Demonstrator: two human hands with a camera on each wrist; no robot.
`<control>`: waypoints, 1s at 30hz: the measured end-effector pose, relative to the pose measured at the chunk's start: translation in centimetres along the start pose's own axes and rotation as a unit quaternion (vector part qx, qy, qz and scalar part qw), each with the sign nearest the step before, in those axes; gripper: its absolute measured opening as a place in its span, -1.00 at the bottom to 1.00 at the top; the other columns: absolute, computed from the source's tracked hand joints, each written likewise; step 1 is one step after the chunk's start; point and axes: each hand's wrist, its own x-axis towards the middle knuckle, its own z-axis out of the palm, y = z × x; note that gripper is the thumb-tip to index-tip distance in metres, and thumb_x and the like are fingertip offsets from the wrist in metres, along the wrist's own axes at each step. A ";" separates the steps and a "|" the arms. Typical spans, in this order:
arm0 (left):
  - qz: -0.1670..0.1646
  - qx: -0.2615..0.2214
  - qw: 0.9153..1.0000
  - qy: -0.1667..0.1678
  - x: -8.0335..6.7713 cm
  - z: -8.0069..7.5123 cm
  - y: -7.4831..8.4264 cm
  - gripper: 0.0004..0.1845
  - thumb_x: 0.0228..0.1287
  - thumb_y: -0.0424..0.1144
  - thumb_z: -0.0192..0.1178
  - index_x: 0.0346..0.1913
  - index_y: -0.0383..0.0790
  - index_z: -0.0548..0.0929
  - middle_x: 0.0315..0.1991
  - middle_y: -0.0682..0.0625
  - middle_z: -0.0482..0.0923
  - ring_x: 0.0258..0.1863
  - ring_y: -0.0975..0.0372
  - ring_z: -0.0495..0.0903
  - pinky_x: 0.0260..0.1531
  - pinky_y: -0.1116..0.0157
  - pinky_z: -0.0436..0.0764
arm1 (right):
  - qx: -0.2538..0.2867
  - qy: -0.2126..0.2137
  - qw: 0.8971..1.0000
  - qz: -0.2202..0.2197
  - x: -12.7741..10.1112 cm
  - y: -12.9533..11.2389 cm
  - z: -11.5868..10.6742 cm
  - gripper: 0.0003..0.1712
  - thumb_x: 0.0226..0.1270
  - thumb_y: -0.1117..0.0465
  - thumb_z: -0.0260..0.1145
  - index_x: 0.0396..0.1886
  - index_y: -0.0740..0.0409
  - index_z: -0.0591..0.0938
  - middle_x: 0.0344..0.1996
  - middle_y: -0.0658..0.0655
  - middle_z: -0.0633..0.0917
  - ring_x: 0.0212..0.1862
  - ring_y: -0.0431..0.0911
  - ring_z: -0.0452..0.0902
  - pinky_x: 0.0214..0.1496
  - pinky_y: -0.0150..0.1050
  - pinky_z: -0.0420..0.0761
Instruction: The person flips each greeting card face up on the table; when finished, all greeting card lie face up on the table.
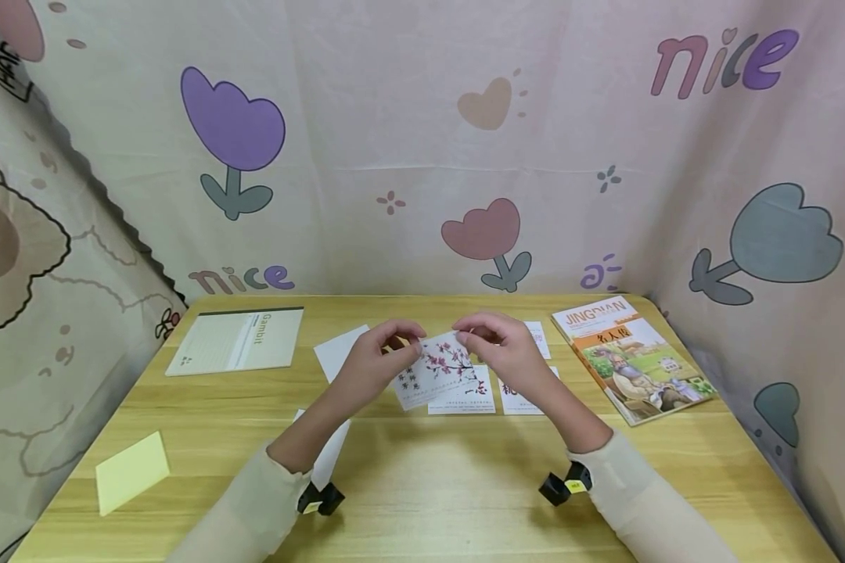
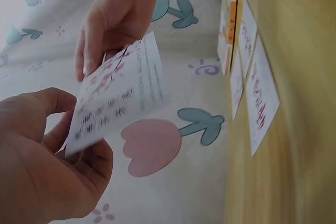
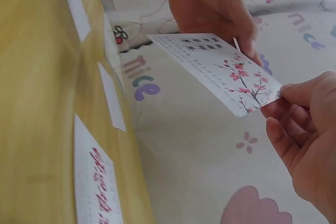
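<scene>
A white card (image 1: pixel 433 367) printed with pink blossoms and dark characters is held up above the table by both hands. My left hand (image 1: pixel 373 360) pinches its left edge between thumb and fingers. The opposite edge is pinched by my right hand (image 1: pixel 510 352), seen closely in the right wrist view, where the blossom branch (image 3: pixel 244 80) lies beside the thumb. Below and behind the held card, a card with red writing (image 1: pixel 462 400) lies on the table, partly covered in the head view. Another red-lettered card (image 1: pixel 521 403) lies to its right, partly hidden by my right forearm.
White cards lie near my left arm, one farther back (image 1: pixel 338 352) and one nearer (image 1: pixel 331 453). A notebook (image 1: pixel 242 344) is at the back left, a yellow paper (image 1: pixel 132 473) at the left, and an illustrated book (image 1: pixel 634 360) at the right. A patterned curtain (image 1: pixel 366 156) hangs behind the table.
</scene>
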 end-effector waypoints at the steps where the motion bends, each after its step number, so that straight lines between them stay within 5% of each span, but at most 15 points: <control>1: 0.001 0.000 1.000 0.004 0.1 -0.2 0.0 -0.86 0.30 -0.13 0.19 -0.10 0.04 0.62 -0.20 0.03 0.56 -0.25 0.10 0.50 -0.34 0.24 0.55 | 0.002 0.007 1.000 0.001 0.0 -0.2 -0.3 -0.84 0.34 0.32 0.24 -0.12 0.20 0.65 -0.41 0.21 0.63 -0.40 0.18 0.51 -0.42 -0.29 0.55; 9: -0.011 -0.011 1.000 0.020 0.6 -1.3 -0.2 -0.82 0.32 -0.10 0.18 -0.07 0.01 0.61 -0.18 0.01 0.57 -0.26 0.08 0.50 -0.33 0.20 0.55 | 0.006 0.064 0.998 0.002 0.1 -0.2 -2.2 -0.84 0.33 0.30 0.26 -0.12 0.21 0.64 -0.45 0.36 0.57 -0.46 0.01 0.47 -0.45 -0.35 0.51; 17: -0.037 -0.035 0.998 0.021 1.7 -1.3 -1.7 -0.82 0.33 -0.10 0.18 -0.06 0.00 0.61 -0.14 -0.03 0.55 -0.26 0.03 0.49 -0.33 0.19 0.55 | -0.004 0.048 0.998 0.036 0.9 1.8 -2.7 -0.76 0.33 0.22 0.28 -0.03 0.12 0.64 -0.37 0.22 0.64 -0.40 0.03 0.53 -0.37 -0.26 0.58; 23: -0.077 -0.045 0.996 0.021 5.0 -0.8 -3.4 -0.81 0.30 -0.12 0.21 -0.07 -0.02 0.62 -0.19 -0.05 0.56 -0.30 0.02 0.50 -0.38 0.26 0.51 | -0.062 0.016 0.995 0.075 2.2 6.1 -3.9 -0.73 0.33 -0.02 0.27 -0.01 -0.11 0.63 -0.31 0.06 0.64 -0.29 0.03 0.52 -0.36 -0.11 0.56; 30: -0.092 -0.029 0.995 0.022 8.8 0.4 -6.3 -0.86 0.28 -0.23 0.22 -0.12 -0.10 0.65 -0.27 -0.04 0.58 -0.29 -0.11 0.53 -0.41 0.20 0.53 | -0.069 0.005 0.988 0.135 4.2 10.4 -4.6 -0.72 0.34 -0.01 0.26 -0.03 -0.06 0.64 -0.28 0.07 0.64 -0.19 0.11 0.52 -0.24 -0.06 0.55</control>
